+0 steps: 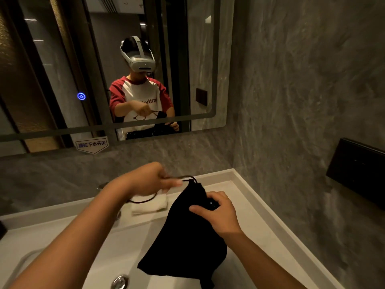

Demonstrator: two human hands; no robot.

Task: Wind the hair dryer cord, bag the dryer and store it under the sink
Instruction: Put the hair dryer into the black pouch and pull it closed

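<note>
A black cloth bag hangs bulging above the white sink basin, its neck gathered at the top. My left hand is closed on the bag's dark drawstring, drawn out to the left of the neck; a loop of the cord hangs below that hand. My right hand grips the upper part of the bag from the right. The hair dryer itself is hidden; only a small dark glossy bit shows at my right fingers.
A folded white towel lies on the counter behind the bag. The drain sits at the basin's bottom. A mirror hangs above; a dark wall panel is mounted on the grey stone wall at right.
</note>
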